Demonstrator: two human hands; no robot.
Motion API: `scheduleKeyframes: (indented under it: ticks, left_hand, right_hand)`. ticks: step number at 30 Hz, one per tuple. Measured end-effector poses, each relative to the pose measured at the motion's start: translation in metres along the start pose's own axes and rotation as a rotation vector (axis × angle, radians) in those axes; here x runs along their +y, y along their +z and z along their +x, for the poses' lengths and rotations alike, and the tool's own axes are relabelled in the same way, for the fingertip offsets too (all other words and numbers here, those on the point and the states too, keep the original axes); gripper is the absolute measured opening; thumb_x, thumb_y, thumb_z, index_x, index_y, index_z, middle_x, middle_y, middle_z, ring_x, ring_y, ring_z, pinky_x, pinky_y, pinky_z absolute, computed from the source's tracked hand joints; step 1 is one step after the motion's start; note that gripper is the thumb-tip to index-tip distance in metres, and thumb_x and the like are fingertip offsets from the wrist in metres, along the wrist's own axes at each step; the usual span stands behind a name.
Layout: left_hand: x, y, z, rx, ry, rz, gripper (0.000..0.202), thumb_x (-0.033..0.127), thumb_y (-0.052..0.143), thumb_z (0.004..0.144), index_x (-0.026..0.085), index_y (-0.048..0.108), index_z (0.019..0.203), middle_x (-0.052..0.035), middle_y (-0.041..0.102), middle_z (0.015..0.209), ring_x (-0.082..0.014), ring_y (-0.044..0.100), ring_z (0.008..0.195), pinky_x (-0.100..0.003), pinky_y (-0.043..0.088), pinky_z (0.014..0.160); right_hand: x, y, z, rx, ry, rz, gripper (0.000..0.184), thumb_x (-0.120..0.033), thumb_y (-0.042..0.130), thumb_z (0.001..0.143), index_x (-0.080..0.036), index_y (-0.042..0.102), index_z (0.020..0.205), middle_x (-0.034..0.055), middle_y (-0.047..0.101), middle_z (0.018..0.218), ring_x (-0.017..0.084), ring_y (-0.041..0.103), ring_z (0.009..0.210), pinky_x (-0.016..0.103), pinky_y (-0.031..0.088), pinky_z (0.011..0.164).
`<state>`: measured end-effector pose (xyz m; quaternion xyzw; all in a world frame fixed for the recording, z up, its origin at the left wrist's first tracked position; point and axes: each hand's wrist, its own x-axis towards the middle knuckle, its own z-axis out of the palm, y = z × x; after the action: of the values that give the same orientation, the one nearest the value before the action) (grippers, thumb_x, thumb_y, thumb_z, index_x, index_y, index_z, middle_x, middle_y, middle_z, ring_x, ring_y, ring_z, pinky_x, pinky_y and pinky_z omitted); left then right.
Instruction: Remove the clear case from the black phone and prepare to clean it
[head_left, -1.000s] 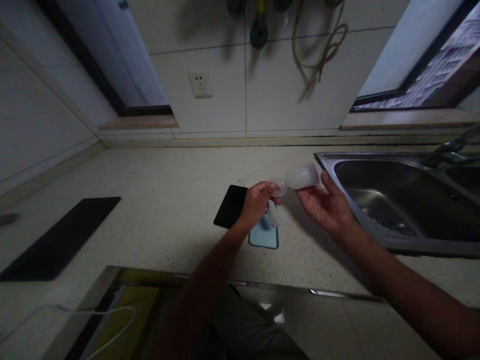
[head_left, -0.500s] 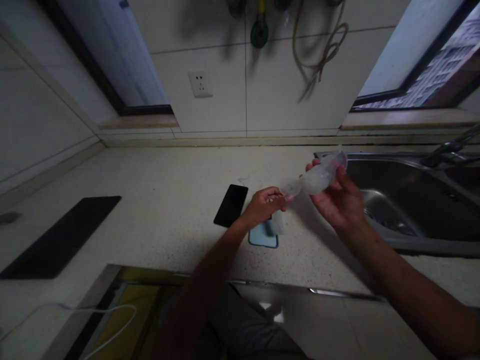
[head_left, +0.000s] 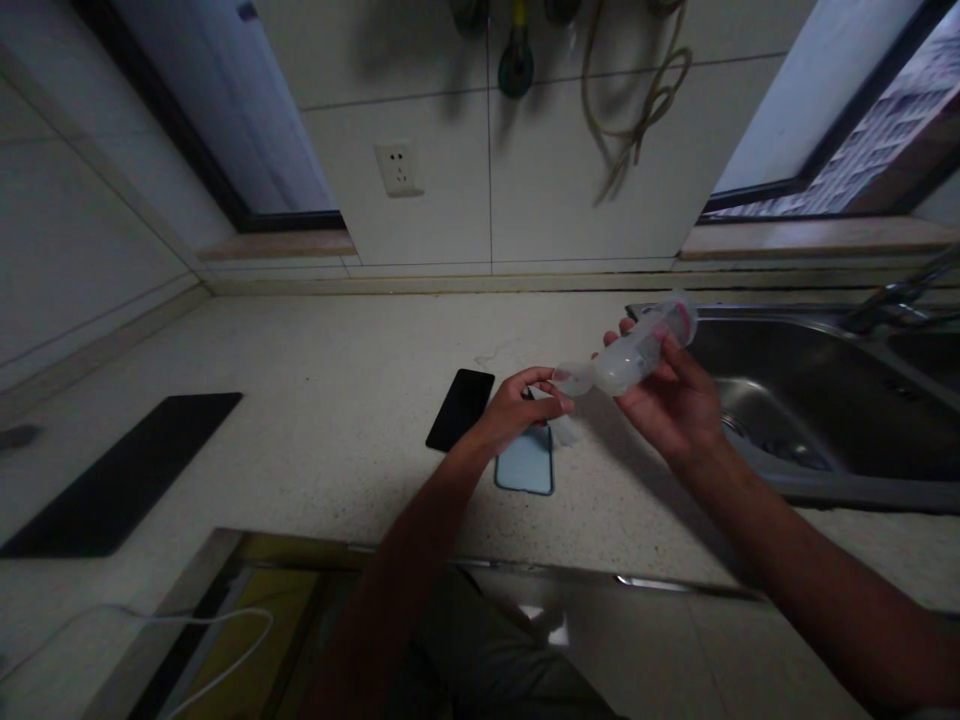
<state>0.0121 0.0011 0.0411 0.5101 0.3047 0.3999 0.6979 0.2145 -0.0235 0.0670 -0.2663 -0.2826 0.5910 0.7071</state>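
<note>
My right hand (head_left: 667,395) holds a translucent plastic bottle (head_left: 637,347) tilted up to the right, with faint pink markings at its far end. My left hand (head_left: 517,410) is curled at the bottle's clear rounded end (head_left: 574,378), its fingertips against it; the grip is hard to judge. Below that hand, a small clear plastic piece (head_left: 564,432) rests by a pale blue phone (head_left: 525,462). A black phone (head_left: 460,410) lies to the left of my left hand.
A steel sink (head_left: 787,400) with a faucet (head_left: 892,295) lies right of my hands on the speckled countertop (head_left: 337,340). A black mat (head_left: 120,475) lies at left. A wall socket (head_left: 399,168), hanging rope (head_left: 637,110) and a white cable (head_left: 195,625) are also visible.
The bottle has moved right and tilted upward in my right hand. The clear piece no longer hangs by my left hand and now sits lower, by the blue phone.
</note>
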Motion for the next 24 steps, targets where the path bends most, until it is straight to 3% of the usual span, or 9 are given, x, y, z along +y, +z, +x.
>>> scheduleKeyframes:
  ticks: [6,12,19,24]
  left_hand:
    - [0.006,0.0,0.001,0.056,-0.015,-0.163,0.054,0.02,0.083,0.058,0.017,0.067,0.11,0.0014,0.063,0.084,-0.008,0.057,0.067,-0.022,0.039,0.059]
    - [0.001,-0.002,0.007,0.098,-0.014,-0.185,0.028,0.025,0.081,0.067,0.011,0.072,0.091,-0.003,0.068,0.08,-0.0085,0.06,0.064,-0.022,0.043,0.057]
    - [0.002,-0.005,0.005,0.026,-0.021,-0.201,0.049,0.014,0.086,0.057,0.013,0.073,0.104,-0.0025,0.07,0.086,-0.0113,0.068,0.073,-0.031,0.053,0.082]
    - [0.001,-0.006,0.006,-0.018,0.015,-0.271,0.058,0.006,0.081,0.051,0.016,0.072,0.107,-0.0067,0.072,0.107,-0.0139,0.071,0.082,-0.034,0.052,0.092]
  right_hand:
    - [-0.002,0.003,-0.001,0.005,-0.078,0.003,0.042,-0.029,0.089,0.073,-0.036,0.066,0.107,-0.0054,0.076,0.114,0.021,0.065,0.126,0.041,0.053,0.113]
    - [-0.003,0.014,-0.009,-0.024,-0.083,-0.062,0.045,-0.023,0.091,0.067,-0.035,0.067,0.102,-0.0058,0.077,0.113,0.021,0.07,0.118,0.04,0.058,0.106]
    - [0.001,0.013,-0.01,-0.013,-0.062,-0.11,0.043,-0.023,0.092,0.067,-0.032,0.068,0.101,-0.0048,0.077,0.111,0.02,0.073,0.108,0.036,0.062,0.099]
    - [0.001,0.01,-0.006,-0.01,-0.06,-0.088,0.042,-0.023,0.091,0.068,-0.032,0.069,0.102,-0.0058,0.078,0.11,0.017,0.075,0.102,0.031,0.064,0.093]
